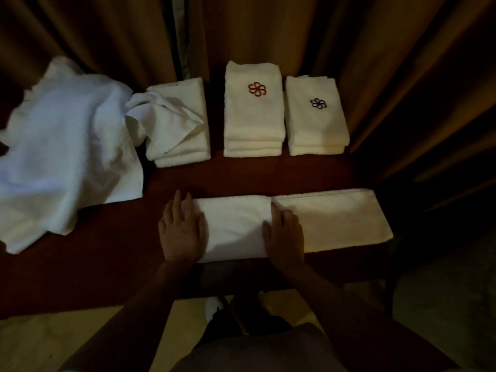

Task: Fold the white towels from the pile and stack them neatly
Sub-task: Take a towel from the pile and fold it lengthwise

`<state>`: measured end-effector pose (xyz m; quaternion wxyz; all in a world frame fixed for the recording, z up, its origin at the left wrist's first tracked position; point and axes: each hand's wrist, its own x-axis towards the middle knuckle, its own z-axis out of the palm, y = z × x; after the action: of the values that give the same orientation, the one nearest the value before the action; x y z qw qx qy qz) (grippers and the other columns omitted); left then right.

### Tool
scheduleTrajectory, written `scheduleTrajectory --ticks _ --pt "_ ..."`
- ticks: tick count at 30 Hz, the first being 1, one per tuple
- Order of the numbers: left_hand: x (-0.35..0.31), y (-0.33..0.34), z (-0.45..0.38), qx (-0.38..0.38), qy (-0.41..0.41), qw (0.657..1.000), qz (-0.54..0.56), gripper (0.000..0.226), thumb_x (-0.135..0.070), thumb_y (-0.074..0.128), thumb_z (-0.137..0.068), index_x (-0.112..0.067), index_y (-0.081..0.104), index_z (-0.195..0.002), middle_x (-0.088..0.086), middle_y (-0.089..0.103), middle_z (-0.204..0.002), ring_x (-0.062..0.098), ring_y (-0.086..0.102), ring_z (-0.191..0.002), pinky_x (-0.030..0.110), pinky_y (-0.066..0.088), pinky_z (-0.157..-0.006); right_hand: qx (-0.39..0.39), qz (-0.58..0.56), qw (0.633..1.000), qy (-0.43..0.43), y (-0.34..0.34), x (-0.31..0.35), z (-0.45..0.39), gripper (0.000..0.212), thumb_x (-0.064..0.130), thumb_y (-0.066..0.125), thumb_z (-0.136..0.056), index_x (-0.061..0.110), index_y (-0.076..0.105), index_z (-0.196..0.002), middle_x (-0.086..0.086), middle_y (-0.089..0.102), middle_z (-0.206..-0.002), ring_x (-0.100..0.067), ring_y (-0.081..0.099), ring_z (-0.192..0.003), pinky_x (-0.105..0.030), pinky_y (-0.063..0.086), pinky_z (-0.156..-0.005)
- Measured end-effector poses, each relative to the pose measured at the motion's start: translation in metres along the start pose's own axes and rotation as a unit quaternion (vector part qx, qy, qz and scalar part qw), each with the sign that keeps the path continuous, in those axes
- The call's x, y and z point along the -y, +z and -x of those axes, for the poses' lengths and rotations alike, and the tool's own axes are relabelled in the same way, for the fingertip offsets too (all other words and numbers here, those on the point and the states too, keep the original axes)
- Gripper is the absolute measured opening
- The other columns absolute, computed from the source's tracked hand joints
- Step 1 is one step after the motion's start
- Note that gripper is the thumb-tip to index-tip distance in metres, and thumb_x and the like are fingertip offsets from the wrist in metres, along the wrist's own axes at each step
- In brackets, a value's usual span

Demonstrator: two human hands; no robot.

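Both hands are down on the long towel (330,218) lying along the near edge of the dark red counter (107,264). Its left part is doubled over the middle. The left hand (181,232) lies flat with fingers spread at the fold's left end, its grip closed on nothing. The right hand (284,234) presses flat on the folded flap's right edge, likewise clasping nothing. Far left, the loose pile (61,157) sprawls, one corner draped over the left stack (179,124). Right of that stand a red-emblem stack (253,114) and a blue-emblem stack (315,119), curtains (268,30) behind.
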<state>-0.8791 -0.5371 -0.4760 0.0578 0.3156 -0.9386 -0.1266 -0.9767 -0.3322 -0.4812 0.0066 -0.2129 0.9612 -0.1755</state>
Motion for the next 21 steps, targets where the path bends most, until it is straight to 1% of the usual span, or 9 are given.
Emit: scheduleTrajectory --ticks 1,3,5,6,9,11,13,16,21 --pt "-0.011 -0.004 0.003 -0.008 0.006 1.0 -0.014 0.059 -0.04 0.038 -0.096 -0.012 0.039 -0.148 0.016 0.034 -0.156 0.04 0.037 -0.136 0.054 0.04 -0.1 0.01 -0.029 0.999 0.018 -0.001 0.002 -0.002 0.054 0.034 0.059 -0.093 0.008 0.049 -0.139 -0.016 0.055 -0.118 -0.031 0.055 -0.102 -0.039 0.048 -0.082" --pt "-0.041 -0.005 0.014 -0.025 0.091 0.995 -0.014 0.057 -0.039 0.04 -0.096 -0.01 0.045 -0.145 0.019 0.039 -0.152 0.042 0.043 -0.132 0.054 0.043 -0.097 0.049 -0.135 0.989 0.045 -0.01 0.002 -0.009 0.054 0.034 0.055 -0.092 0.006 0.05 -0.138 -0.017 0.052 -0.123 -0.031 0.052 -0.107 -0.037 0.044 -0.086" --pt "-0.085 -0.006 0.029 0.017 0.165 0.986 0.019 0.061 -0.048 0.032 -0.097 -0.014 0.044 -0.147 0.018 0.038 -0.154 0.04 0.04 -0.138 0.054 0.041 -0.102 0.068 -0.248 0.966 0.039 -0.023 -0.01 -0.014 0.049 0.033 0.051 -0.09 0.005 0.055 -0.13 -0.014 0.055 -0.117 -0.028 0.056 -0.103 -0.032 0.043 -0.082" --pt "-0.107 -0.004 0.034 0.055 0.176 0.983 0.026 0.067 -0.055 0.025 -0.097 -0.018 0.036 -0.152 0.015 0.03 -0.158 0.037 0.031 -0.144 0.053 0.035 -0.108 0.058 -0.268 0.961 0.035 -0.031 -0.021 -0.014 0.044 0.032 0.05 -0.091 0.006 0.058 -0.125 -0.011 0.057 -0.113 -0.027 0.058 -0.1 -0.032 0.045 -0.081" --pt "-0.146 0.01 0.036 0.133 0.154 0.979 -0.006 0.075 -0.068 0.012 -0.094 -0.028 0.008 -0.158 0.006 0.0 -0.166 0.03 -0.001 -0.152 0.046 0.01 -0.12 -0.089 -0.137 0.983 0.081 -0.045 -0.079 -0.021 0.046 0.04 0.041 -0.098 0.004 0.063 -0.116 -0.016 0.061 -0.112 -0.033 0.059 -0.104 -0.041 0.046 -0.089" --pt "-0.152 0.024 0.037 0.132 0.136 0.982 -0.025 0.072 -0.064 0.013 -0.098 -0.025 0.001 -0.158 0.006 -0.004 -0.166 0.029 -0.005 -0.152 0.046 0.005 -0.121 -0.135 -0.051 0.97 0.198 -0.066 -0.12 -0.026 0.046 0.038 0.055 -0.095 0.003 0.058 -0.125 -0.023 0.057 -0.122 -0.041 0.052 -0.114 -0.048 0.041 -0.096" --pt "-0.151 0.034 0.037 0.116 0.127 0.984 -0.046 0.07 -0.057 0.016 -0.101 -0.021 -0.002 -0.158 0.007 -0.004 -0.166 0.028 -0.005 -0.152 0.047 0.006 -0.123 -0.028 -0.023 0.949 0.314 -0.083 -0.156 -0.032 0.063 0.042 0.062 -0.092 0.004 0.045 -0.138 -0.024 0.045 -0.137 -0.044 0.043 -0.125 -0.051 0.036 -0.102" --pt "-0.147 0.043 0.038 0.107 0.127 0.984 -0.069 0.07 -0.054 0.013 -0.101 -0.018 -0.006 -0.157 0.006 -0.007 -0.165 0.025 -0.009 -0.152 0.043 0.0 -0.122 0.089 -0.103 0.933 0.333 -0.085 -0.195 -0.036 0.076 0.052 0.063 -0.089 0.006 0.038 -0.144 -0.022 0.042 -0.142 -0.043 0.045 -0.128 -0.049 0.041 -0.103" --pt "-0.146 0.042 0.035 0.107 0.128 0.983 -0.071 0.072 -0.057 0.006 -0.098 -0.016 -0.01 -0.154 0.006 -0.011 -0.164 0.024 -0.008 -0.152 0.042 0.001 -0.123 0.071 -0.162 0.916 0.359 -0.089 -0.209 -0.045 0.073 0.048 0.066 -0.09 0.004 0.043 -0.143 -0.023 0.045 -0.143 -0.043 0.044 -0.129 -0.047 0.04 -0.102"
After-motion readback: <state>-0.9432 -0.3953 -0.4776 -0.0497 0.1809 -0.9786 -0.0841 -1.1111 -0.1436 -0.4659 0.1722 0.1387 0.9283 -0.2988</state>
